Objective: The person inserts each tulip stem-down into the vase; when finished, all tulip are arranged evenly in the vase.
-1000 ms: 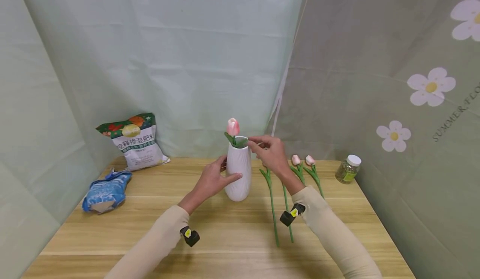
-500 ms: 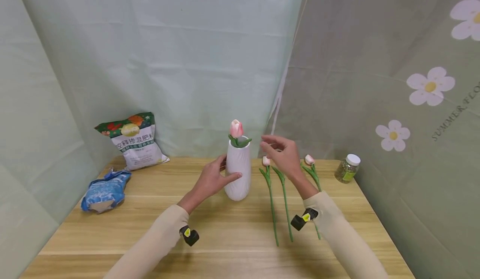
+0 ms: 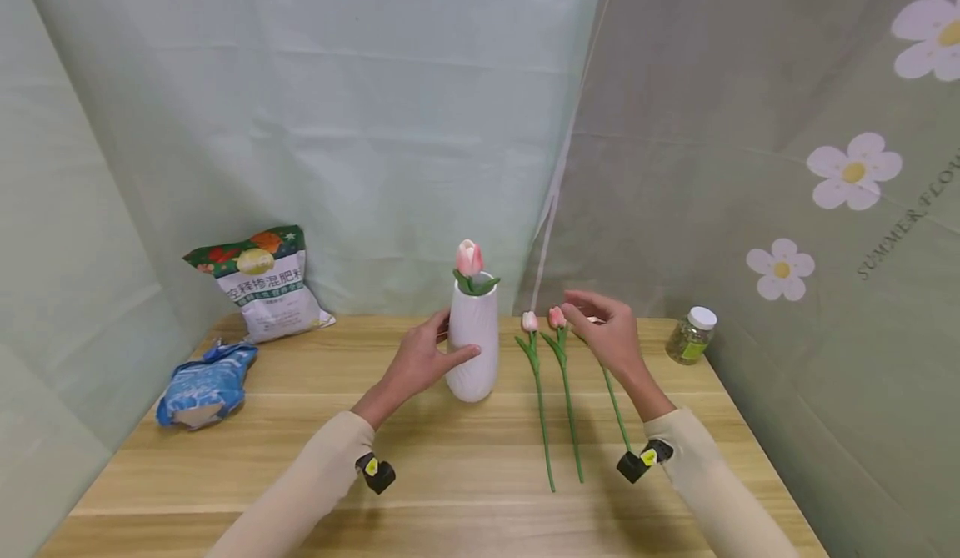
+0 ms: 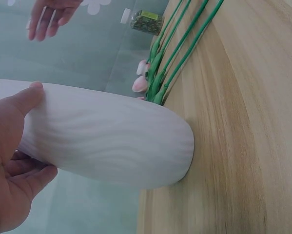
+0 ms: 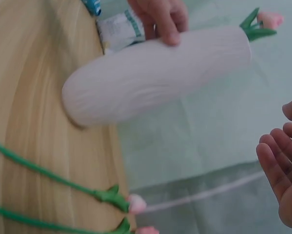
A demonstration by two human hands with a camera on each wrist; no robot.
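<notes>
A white ribbed vase (image 3: 474,358) stands upright on the table, with one pink tulip (image 3: 469,258) in its mouth. My left hand (image 3: 417,366) grips its left side, thumb across the front; the left wrist view shows fingers behind the vase (image 4: 107,131). Right of the vase, my right hand (image 3: 613,337) is over the tulips lying on the table, partly hiding the rightmost one (image 3: 617,408). Two others (image 3: 537,374) (image 3: 567,391) lie beside it, blooms toward the back. In the right wrist view my right hand (image 5: 287,170) has relaxed fingers and holds nothing.
A printed white and green bag (image 3: 273,291) leans at the back left, and a crumpled blue packet (image 3: 206,383) lies before it. At the back right stands a lidded jar (image 3: 690,337). Cloth (image 3: 375,124) hangs behind the table.
My right hand has let go of the leaf at the vase's mouth and moved right and down, over the tulips on the table. My left hand has stayed on the vase.
</notes>
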